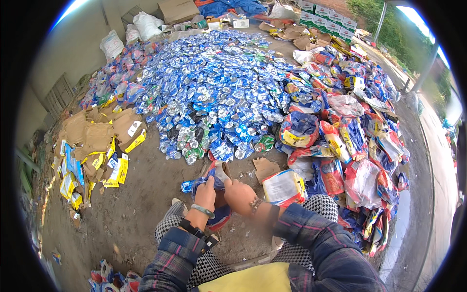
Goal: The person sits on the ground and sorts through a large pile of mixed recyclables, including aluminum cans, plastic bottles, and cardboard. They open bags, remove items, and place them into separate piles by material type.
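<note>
Between my knees, both hands grip a blue, red and white printed plastic wrapper (220,217). My left hand (205,197), with a bangle at its wrist, pinches the film from the left. My right hand (239,197), wearing a beaded bracelet, pinches it at the upper right, the two fists close together. A blue aluminium can (186,186) shows at the wrapper's left side; whether it lies inside the film cannot be made out. Just beyond, a wide heap of flattened blue cans (219,87) spreads over the ground, with some green and silver ones at its near edge.
On the right lies a big pile of printed plastic wrappers (332,175), with a torn cardboard piece (265,168) near my right hand. Flattened cardboard (93,137) is heaped on the left. White sacks (147,26) and stacked green-and-white cartons (324,20) stand at the back.
</note>
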### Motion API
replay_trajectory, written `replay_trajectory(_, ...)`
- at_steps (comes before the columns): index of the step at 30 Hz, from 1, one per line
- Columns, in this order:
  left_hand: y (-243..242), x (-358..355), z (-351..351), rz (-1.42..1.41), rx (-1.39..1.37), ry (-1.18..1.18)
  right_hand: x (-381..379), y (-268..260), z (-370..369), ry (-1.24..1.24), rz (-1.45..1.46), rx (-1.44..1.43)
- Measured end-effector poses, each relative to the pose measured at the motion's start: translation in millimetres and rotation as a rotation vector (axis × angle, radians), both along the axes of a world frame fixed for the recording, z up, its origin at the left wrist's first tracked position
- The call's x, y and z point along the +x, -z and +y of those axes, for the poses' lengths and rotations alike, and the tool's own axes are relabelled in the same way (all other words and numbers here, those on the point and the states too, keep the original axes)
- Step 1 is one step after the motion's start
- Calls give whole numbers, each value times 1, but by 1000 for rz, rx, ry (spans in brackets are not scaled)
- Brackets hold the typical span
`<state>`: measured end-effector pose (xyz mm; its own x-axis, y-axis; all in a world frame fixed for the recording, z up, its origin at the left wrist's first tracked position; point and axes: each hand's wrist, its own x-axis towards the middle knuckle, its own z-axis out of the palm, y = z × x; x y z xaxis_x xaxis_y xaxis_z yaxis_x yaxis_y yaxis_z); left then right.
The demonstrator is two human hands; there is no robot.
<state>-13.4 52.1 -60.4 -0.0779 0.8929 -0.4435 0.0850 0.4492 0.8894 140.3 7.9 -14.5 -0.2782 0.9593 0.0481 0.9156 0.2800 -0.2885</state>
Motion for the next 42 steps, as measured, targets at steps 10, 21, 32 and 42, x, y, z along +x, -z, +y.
replay_trajectory(10, -21, -8, 3, 115, 80, 28, 16, -33, 12, -689, -142, 244)
replay_trajectory(21, 14, -13, 22, 244, 29, 122, 5, -24, 9, -666, 31, 34)
replay_trajectory(32, 16, 2, 17, 494, 189, 70, -7, -37, -26, -505, 625, -19)
replay_trajectory(42, 10, 5, 21, 669, 129, 102, -8, -62, -65, -593, 500, -9)
